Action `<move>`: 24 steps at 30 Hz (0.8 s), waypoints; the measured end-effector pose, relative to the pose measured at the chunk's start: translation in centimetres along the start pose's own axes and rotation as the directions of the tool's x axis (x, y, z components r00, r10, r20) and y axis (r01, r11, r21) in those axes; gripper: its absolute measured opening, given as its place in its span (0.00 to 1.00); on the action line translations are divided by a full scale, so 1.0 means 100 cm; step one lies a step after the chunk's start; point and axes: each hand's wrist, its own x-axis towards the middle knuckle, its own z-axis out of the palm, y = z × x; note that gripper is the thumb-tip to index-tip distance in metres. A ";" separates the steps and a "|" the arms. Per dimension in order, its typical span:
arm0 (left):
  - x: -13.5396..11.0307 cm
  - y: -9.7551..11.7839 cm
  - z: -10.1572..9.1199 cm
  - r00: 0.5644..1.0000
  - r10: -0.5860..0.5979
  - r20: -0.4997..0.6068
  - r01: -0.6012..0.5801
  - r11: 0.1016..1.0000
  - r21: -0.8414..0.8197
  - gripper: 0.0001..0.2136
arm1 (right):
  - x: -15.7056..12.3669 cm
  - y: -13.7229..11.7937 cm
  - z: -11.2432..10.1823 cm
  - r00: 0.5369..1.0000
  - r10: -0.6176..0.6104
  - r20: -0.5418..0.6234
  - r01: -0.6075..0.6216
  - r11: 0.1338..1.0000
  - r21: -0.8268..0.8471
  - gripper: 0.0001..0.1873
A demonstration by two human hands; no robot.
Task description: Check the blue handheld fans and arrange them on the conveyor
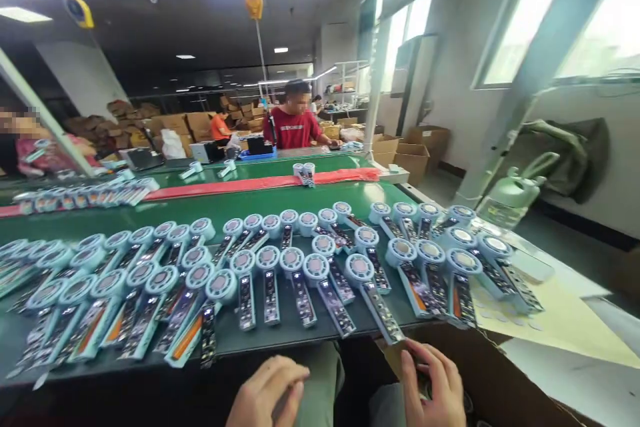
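Observation:
Light-blue handheld fan bodies with round heads and exposed circuit boards in their handles lie in rows along the near belt. My right hand (435,387) is at the near edge, its fingertips closed on the handle end of one fan (360,270), whose handle sticks out past the edge. What lies within the palm is partly hidden. My left hand (273,390) hovers in front of the edge, fingers bent and thumb apart, with nothing visible in it. Nearest to it are fans with handles pointing my way, including one with an orange strip (187,340).
A green conveyor belt (240,197) with a red strip (225,185) runs across behind the fans. Yellow paper (560,330) with round clear pieces lies at right, above a cardboard box (520,380). A pale green jug (513,197) stands beyond. A co-worker in red (295,127) sits opposite.

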 end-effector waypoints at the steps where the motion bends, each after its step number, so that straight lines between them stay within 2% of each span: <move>1: -0.002 -0.002 -0.016 0.997 -0.056 -0.056 0.060 0.996 0.064 0.08 | 0.001 -0.017 0.007 0.990 -0.132 -0.054 0.128 0.989 -0.073 0.15; 2: -0.003 -0.004 -0.029 0.989 -0.095 -0.109 0.109 0.987 0.120 0.09 | 0.001 -0.034 0.016 0.964 -0.258 -0.071 0.249 0.962 -0.114 0.12; 4: 0.000 -0.009 -0.047 0.975 -0.092 -0.203 0.140 0.962 0.235 0.09 | 0.003 -0.065 0.034 0.894 -0.449 0.002 0.445 0.886 -0.132 0.09; 6: 0.010 -0.015 -0.055 0.965 -0.043 -0.258 0.136 0.926 0.353 0.07 | 0.005 -0.090 0.054 0.846 -0.508 0.160 0.532 0.822 -0.205 0.11; 7: 0.017 -0.017 -0.056 0.963 -0.044 -0.267 0.153 0.902 0.404 0.07 | 0.008 -0.100 0.064 0.836 -0.486 0.255 0.544 0.795 -0.268 0.13; 9: 0.036 -0.021 -0.056 0.963 -0.128 -0.239 0.231 0.848 0.477 0.09 | 0.014 -0.117 0.081 0.817 -0.381 0.433 0.553 0.733 -0.396 0.18; 11: 0.056 -0.021 -0.053 0.948 -0.256 -0.187 0.317 0.789 0.526 0.18 | 0.022 -0.131 0.094 0.783 -0.237 0.575 0.553 0.689 -0.469 0.19; 13: 0.073 -0.020 -0.049 0.926 -0.357 -0.120 0.360 0.744 0.563 0.28 | 0.031 -0.144 0.102 0.733 -0.047 0.678 0.517 0.687 -0.511 0.18; 16: 0.093 -0.017 -0.043 0.897 -0.442 -0.016 0.362 0.713 0.600 0.38 | 0.040 -0.160 0.108 0.655 0.154 0.740 0.438 0.720 -0.538 0.10; 19: 0.103 -0.013 -0.040 0.882 -0.471 0.028 0.362 0.713 0.601 0.41 | 0.044 -0.165 0.112 0.634 0.172 0.754 0.394 0.768 -0.506 0.08; 22: 0.106 -0.013 -0.038 0.864 -0.503 -0.024 0.426 0.705 0.567 0.37 | 0.043 -0.159 0.117 0.632 0.176 0.755 0.300 0.842 -0.448 0.12; 24: 0.106 -0.014 -0.039 0.845 -0.528 -0.085 0.490 0.700 0.519 0.34 | 0.041 -0.152 0.121 0.628 0.182 0.757 0.191 0.907 -0.377 0.16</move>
